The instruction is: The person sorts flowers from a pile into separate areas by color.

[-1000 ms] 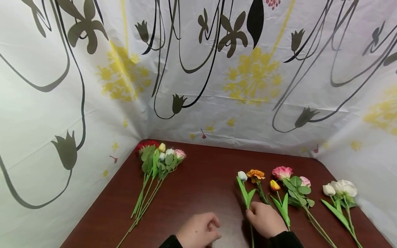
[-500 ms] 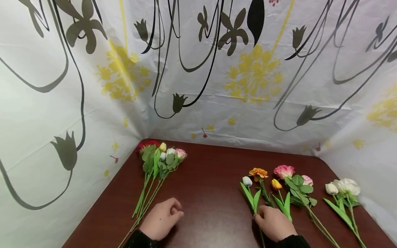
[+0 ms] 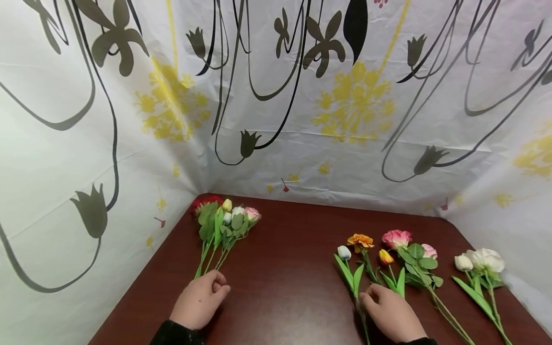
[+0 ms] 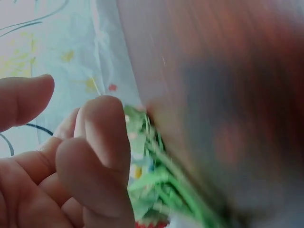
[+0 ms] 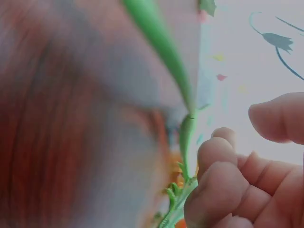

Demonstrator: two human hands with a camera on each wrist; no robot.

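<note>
My left hand (image 3: 200,299) is over the lower stems of a bunch of flowers at the left. Its fingers bend loosely, and in the left wrist view the thumb (image 4: 28,100) stands apart from them with nothing between. That bunch has a red flower (image 3: 208,201), a yellow tulip (image 3: 226,205), and a pink rose (image 3: 252,214). My right hand (image 3: 391,311) is beside the stem of a white tulip (image 3: 344,252). Its thumb (image 5: 275,114) and loosely bent fingers are apart, gripping nothing. An orange flower (image 3: 361,240) and an orange-yellow tulip (image 3: 385,257) lie just beyond it.
Further right on the brown table (image 3: 293,268) lie a stem with pink roses (image 3: 396,238) and a white flower (image 3: 487,260) beside a white bud. A patterned white cloth (image 3: 276,115) hangs round the table's back and sides.
My left hand has moved left from the middle to the left bunch's stems. The white tulip has shifted slightly right, and my right hand has moved a little right, off its stem.
</note>
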